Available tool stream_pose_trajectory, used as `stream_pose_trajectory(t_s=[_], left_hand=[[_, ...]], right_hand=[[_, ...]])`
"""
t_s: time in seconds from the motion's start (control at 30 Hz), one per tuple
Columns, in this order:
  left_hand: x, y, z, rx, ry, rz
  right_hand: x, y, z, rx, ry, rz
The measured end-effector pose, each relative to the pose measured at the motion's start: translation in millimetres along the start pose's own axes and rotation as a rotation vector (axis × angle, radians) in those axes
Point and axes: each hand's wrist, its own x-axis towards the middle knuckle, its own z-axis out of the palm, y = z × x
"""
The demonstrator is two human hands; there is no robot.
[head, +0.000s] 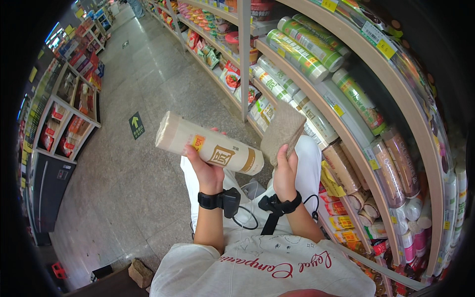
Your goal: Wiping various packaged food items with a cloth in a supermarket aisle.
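My left hand (208,171) grips a cylindrical pack of dried noodles (241,157) in clear wrap with a cream, yellow and brown label. The pack lies tilted, its left end higher in the picture. In my right hand (286,172) is a folded beige-brown cloth (284,128), pinched with the thumb on top. Cloth and pack are close to each other above my knees. Black straps with small devices sit on both wrists.
Shelves of noodle packs (297,55) curve along my right side, with price tags on their edges. Bagged foods (232,76) stand farther along. Across the tiled aisle (111,178) is a display rack (70,111). A stone (140,273) lies behind at lower left. Someone's legs (136,8) show far off.
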Motion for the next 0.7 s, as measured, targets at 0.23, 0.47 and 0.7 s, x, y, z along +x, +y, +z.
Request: stream_pose_trajectory(t_s=[0.23,0.47,0.7], left_hand=[[-4,-9,0,0.121,0.016,0.023],[11,12,-3,-0.118,0.167,0.004],[12,18,15,-0.261,0.189,-0.038]], right_hand=[[-4,-30,52,-0.897,-0.598,-0.859],[5,0,-2,-0.866,-0.53,-0.679],[10,62,-64,-0.493,-0.279,0.035]])
